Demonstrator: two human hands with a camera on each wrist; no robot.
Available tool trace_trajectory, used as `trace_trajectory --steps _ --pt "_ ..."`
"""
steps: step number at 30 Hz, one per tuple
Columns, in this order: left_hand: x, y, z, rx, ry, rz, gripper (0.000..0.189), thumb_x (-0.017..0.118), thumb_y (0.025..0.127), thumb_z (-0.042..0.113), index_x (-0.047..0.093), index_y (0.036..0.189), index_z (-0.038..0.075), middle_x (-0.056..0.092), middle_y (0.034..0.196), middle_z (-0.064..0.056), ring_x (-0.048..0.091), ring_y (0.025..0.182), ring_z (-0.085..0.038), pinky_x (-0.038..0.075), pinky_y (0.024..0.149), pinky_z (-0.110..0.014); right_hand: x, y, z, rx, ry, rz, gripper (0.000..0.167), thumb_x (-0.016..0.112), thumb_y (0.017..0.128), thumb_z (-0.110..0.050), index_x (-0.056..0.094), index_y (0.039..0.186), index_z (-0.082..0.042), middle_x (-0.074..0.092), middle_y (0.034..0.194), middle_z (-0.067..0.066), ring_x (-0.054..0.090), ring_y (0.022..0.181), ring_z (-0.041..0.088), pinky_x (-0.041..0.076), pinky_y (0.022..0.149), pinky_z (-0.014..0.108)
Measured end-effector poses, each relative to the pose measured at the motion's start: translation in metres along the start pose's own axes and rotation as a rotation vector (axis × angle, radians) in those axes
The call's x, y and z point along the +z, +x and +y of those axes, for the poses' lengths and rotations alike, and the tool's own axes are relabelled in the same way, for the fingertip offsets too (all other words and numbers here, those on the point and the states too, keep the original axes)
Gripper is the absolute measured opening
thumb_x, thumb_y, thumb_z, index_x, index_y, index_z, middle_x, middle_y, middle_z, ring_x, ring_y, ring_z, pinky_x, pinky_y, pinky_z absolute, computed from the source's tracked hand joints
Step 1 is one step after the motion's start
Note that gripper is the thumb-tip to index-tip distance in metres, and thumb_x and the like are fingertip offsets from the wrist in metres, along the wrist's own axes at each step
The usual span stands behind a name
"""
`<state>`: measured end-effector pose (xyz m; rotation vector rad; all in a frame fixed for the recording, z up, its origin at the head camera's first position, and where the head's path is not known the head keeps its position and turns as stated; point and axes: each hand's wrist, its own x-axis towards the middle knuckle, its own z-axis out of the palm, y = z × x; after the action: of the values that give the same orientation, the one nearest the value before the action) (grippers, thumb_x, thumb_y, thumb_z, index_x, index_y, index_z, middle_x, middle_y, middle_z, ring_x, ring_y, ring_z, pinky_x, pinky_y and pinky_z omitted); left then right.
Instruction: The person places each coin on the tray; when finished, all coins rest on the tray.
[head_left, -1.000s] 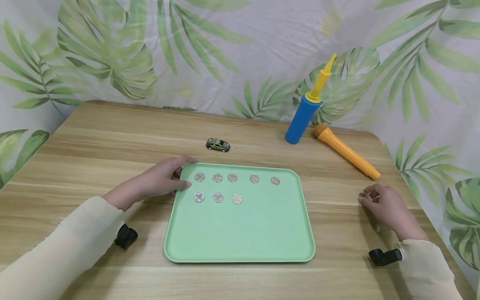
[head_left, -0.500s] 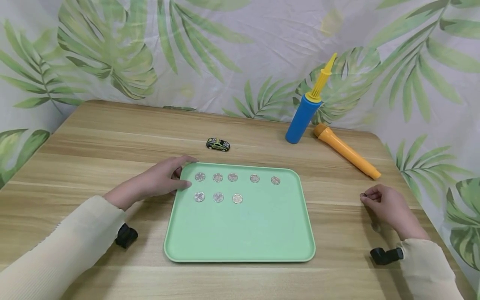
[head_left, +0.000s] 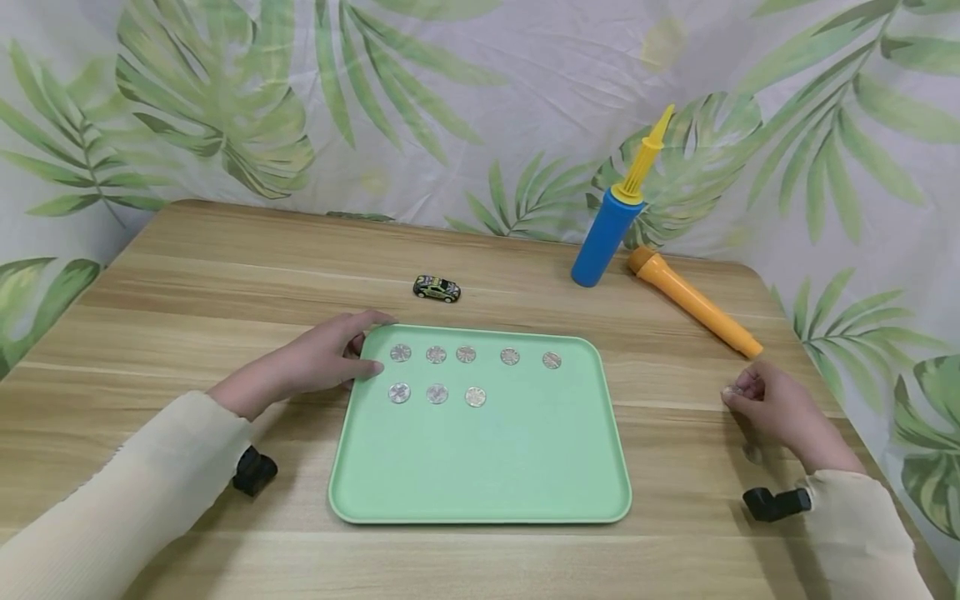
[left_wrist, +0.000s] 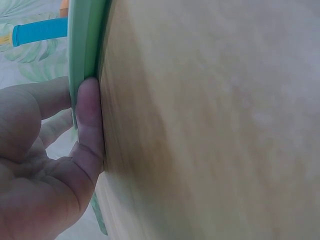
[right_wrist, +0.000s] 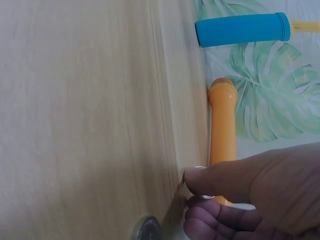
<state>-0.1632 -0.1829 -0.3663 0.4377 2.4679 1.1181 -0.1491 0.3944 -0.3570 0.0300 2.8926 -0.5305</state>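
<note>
A light green tray (head_left: 480, 467) lies on the wooden table. Silver coins sit on it in two rows: several along the back, such as one coin (head_left: 509, 357), and three in front. My left hand (head_left: 326, 357) grips the tray's back left corner, and in the left wrist view one finger (left_wrist: 89, 107) presses the outer wall. Right of the tray, my right hand (head_left: 776, 410) pinches a coin (head_left: 738, 389) between thumb and fingertips, mostly hidden by them. Below that hand another coin (head_left: 752, 453) rests on the table, and it also shows in the right wrist view (right_wrist: 148, 230).
Behind the tray stands a small toy car (head_left: 437, 288). A blue and yellow hand pump (head_left: 606, 237) is at the back right, beside an orange toy microphone (head_left: 693, 305) near the right hand. A leaf-patterned cloth (head_left: 420, 108) hangs behind the table (head_left: 247, 250).
My right hand has shifted slightly to the right, and its fingertips have closed more tightly over the coin. The left hand, the tray and its coins stay in place.
</note>
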Motion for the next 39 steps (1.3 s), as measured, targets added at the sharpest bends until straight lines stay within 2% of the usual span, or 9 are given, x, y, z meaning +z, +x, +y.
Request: trace_trajectory --steps 10,14,16,19,22,24,27,31,39 --pt "-0.001 0.002 -0.001 -0.003 0.000 -0.006 0.067 0.068 0.099 0.005 0.038 0.159 0.004 0.065 0.099 -0.017 0.061 0.082 -0.019 0.056 0.061 -0.031 0.003 -0.003 -0.006 0.008 0.032 0.042 0.025 0.066 0.103 -0.016 0.053 0.109 0.005 0.071 0.093 0.023 0.062 0.078 0.020 0.047 0.065 0.030" --pt "0.000 0.003 -0.003 0.000 -0.004 -0.009 0.067 0.068 0.099 0.005 0.037 0.159 0.003 0.065 0.100 -0.017 0.062 0.082 -0.019 0.057 0.061 -0.031 0.010 -0.005 -0.009 -0.011 0.087 0.081 0.029 0.065 0.104 -0.018 0.053 0.114 0.007 0.072 0.097 0.027 0.063 0.077 0.013 0.049 0.064 0.026" --pt "0.000 0.003 -0.003 0.006 -0.008 -0.010 0.067 0.068 0.099 0.005 0.037 0.158 0.002 0.065 0.099 -0.017 0.063 0.081 -0.019 0.057 0.061 -0.030 0.013 -0.006 -0.012 -0.029 0.162 0.095 0.031 0.064 0.105 -0.018 0.053 0.118 0.009 0.074 0.099 0.027 0.065 0.075 0.008 0.053 0.064 0.023" --pt "0.000 0.003 -0.003 0.011 -0.009 -0.009 0.067 0.068 0.099 0.005 0.037 0.158 0.002 0.065 0.099 -0.017 0.062 0.082 -0.019 0.057 0.062 -0.030 0.017 -0.005 -0.018 -0.060 0.319 0.101 0.034 0.063 0.105 -0.015 0.053 0.124 0.012 0.077 0.098 0.019 0.068 0.075 0.000 0.059 0.067 0.020" --pt "0.000 0.003 -0.002 0.009 -0.007 -0.008 0.067 0.068 0.099 0.005 0.037 0.158 0.002 0.063 0.099 -0.017 0.061 0.082 -0.020 0.058 0.062 -0.031 0.019 -0.003 -0.025 -0.095 0.481 0.069 0.036 0.063 0.105 -0.013 0.053 0.128 0.013 0.079 0.100 0.002 0.072 0.080 -0.001 0.063 0.074 0.021" --pt "0.000 0.002 -0.002 0.011 -0.002 -0.006 0.067 0.069 0.099 0.005 0.038 0.158 0.002 0.062 0.098 -0.016 0.060 0.083 -0.020 0.058 0.063 -0.030 0.019 -0.001 -0.030 -0.101 0.548 0.038 0.038 0.065 0.105 -0.017 0.055 0.128 0.011 0.077 0.100 -0.009 0.073 0.084 0.001 0.063 0.077 0.022" --pt "0.001 0.002 -0.002 0.015 0.008 -0.003 0.067 0.069 0.099 0.006 0.038 0.158 0.002 0.061 0.097 -0.015 0.059 0.082 -0.020 0.058 0.063 -0.030 0.019 0.001 -0.041 -0.099 0.625 -0.014 0.037 0.067 0.104 -0.022 0.059 0.126 0.007 0.075 0.098 -0.017 0.073 0.087 0.003 0.063 0.080 0.022" --pt "0.001 0.002 -0.002 0.020 0.005 -0.006 0.067 0.069 0.099 0.005 0.038 0.158 0.001 0.062 0.097 -0.016 0.060 0.082 -0.020 0.059 0.063 -0.031 0.020 0.004 -0.061 -0.114 0.683 -0.071 0.034 0.067 0.104 -0.018 0.059 0.125 0.007 0.074 0.099 -0.015 0.073 0.090 0.004 0.063 0.082 0.023" --pt "-0.002 0.001 -0.001 0.008 0.018 -0.011 0.065 0.069 0.099 0.006 0.039 0.157 0.003 0.064 0.096 -0.015 0.061 0.080 -0.019 0.056 0.062 -0.030 0.032 0.012 -0.110 -0.185 0.663 -0.173 0.033 0.065 0.103 -0.011 0.059 0.126 0.012 0.074 0.106 0.013 0.071 0.087 0.007 0.064 0.082 0.026"
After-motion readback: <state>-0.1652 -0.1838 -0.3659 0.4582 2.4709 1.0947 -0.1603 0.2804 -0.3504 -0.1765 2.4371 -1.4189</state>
